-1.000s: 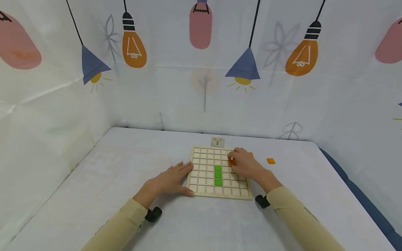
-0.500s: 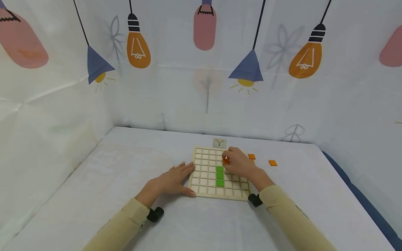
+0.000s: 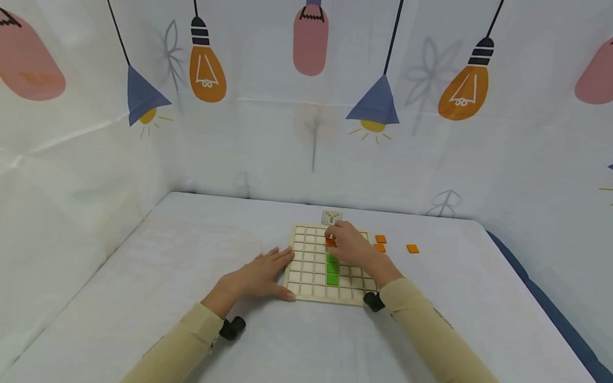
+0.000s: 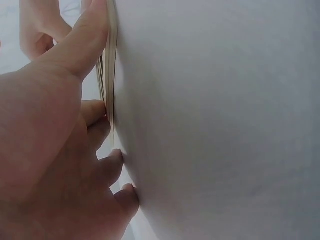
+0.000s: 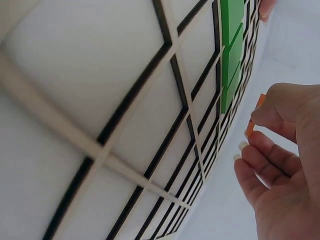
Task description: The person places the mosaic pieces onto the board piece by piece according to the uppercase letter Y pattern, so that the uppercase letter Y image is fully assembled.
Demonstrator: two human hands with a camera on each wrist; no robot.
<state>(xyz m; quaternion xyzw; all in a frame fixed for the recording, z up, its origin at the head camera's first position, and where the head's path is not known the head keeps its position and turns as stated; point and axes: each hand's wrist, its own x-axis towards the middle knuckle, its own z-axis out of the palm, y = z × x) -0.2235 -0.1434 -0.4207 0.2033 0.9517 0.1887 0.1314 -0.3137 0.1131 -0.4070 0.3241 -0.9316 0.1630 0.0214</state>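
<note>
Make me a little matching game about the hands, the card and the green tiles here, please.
1. left hand
2. right hand
3. green tiles
4. small card

A. pinching an orange tile
B. beyond the far edge of the board
C. lined up on the board
D. resting at the board's left edge

Pairs: 1-D, 2-A, 3-C, 4-B

Soft even light, faint shadows, slight blur

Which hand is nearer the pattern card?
Right. Right hand is over the board, in front and right of the card; left hand rests at the board's left edge, farther off.
</note>
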